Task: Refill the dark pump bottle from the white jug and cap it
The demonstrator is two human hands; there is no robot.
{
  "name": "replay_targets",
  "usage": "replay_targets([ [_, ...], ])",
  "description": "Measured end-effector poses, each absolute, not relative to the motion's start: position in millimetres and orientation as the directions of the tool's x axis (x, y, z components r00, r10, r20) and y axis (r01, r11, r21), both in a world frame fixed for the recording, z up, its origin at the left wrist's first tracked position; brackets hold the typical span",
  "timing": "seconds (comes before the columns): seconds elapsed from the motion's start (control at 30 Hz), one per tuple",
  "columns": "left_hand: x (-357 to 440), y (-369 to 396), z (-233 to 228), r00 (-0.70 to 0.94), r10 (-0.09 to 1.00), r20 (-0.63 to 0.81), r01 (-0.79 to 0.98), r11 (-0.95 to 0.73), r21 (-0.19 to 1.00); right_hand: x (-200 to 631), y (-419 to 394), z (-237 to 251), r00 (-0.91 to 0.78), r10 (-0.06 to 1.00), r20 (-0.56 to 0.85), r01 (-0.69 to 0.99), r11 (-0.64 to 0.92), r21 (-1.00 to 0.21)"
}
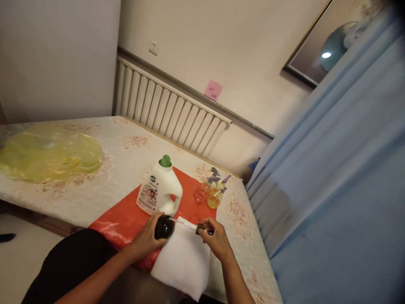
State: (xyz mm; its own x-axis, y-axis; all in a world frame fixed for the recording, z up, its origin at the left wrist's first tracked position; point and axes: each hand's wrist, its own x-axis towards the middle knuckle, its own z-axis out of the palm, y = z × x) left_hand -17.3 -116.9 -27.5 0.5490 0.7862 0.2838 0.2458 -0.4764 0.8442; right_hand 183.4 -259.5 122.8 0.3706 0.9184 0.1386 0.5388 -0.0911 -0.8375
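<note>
The left hand (152, 233) is gripping a bottle (164, 228); the right hand (215, 237) is holding a nozzle (199, 229), its tube (182, 222) pointing leftward, tip lying by the bottle's top.

At lower centre, a thin pale stick (186, 224) spans the gap between the left hand (148, 237) and the right hand (218, 241), blocking passage. Above the left hand stands a white jug (163, 185); spray bottles (209, 195) stand right of it, a bare strip of red sheet (189, 190) between. Flowered cloth (122, 164) lies open left of the jug, up to a yellow bag (47, 156). A blue curtain (335, 177) blocks the right.
</note>
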Motion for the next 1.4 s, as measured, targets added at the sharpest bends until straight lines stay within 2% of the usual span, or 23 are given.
replay_targets([
  [0.13, -18.0, -118.8, -22.1, 0.548, 0.793, 0.267, 0.254, -0.461, 0.850, 178.8, -258.2, 129.4, 0.351, 0.927, 0.136, 0.606, -0.113, -0.788],
  [0.3, -18.6, -121.8, -16.3, 0.555, 0.803, 0.219, 0.276, -0.426, 0.861, 169.4, -255.1, 152.5, 0.279, 0.946, 0.163, 0.741, -0.104, -0.663],
  [0.5, -18.1, -122.2, -16.3, 0.534, 0.808, 0.250, 0.252, -0.434, 0.865, 157.4, -237.4, 169.7, 0.161, 0.972, 0.170, 0.840, -0.044, -0.541],
  [0.77, -16.3, -119.2, -25.4, 0.516, 0.801, 0.302, 0.206, -0.458, 0.865, 129.9, -185.3, 164.0, 0.084, 0.977, 0.197, 0.937, -0.010, -0.348],
  [1.03, -16.3, -119.7, -26.5, 0.530, 0.797, 0.291, 0.196, -0.449, 0.872, 110.0, -157.1, 135.9, 0.034, 0.996, 0.085, 0.972, -0.013, -0.234],
  [1.27, -15.6, -120.0, -25.2, 0.538, 0.787, 0.302, 0.179, -0.457, 0.871, 111.2, -163.8, 125.6, 0.078, 0.994, 0.079, 0.966, -0.055, -0.253],
  [1.33, -15.6, -120.0, -25.8, 0.535, 0.790, 0.301, 0.181, -0.455, 0.872, 116.9, -167.9, 124.6, 0.083, 0.992, 0.092, 0.941, -0.047, -0.335],
  [1.4, -15.6, -120.0, -26.4, 0.534, 0.790, 0.300, 0.181, -0.454, 0.872, 125.4, -171.9, 120.9, 0.096, 0.991, 0.096, 0.870, -0.037, -0.491],
])
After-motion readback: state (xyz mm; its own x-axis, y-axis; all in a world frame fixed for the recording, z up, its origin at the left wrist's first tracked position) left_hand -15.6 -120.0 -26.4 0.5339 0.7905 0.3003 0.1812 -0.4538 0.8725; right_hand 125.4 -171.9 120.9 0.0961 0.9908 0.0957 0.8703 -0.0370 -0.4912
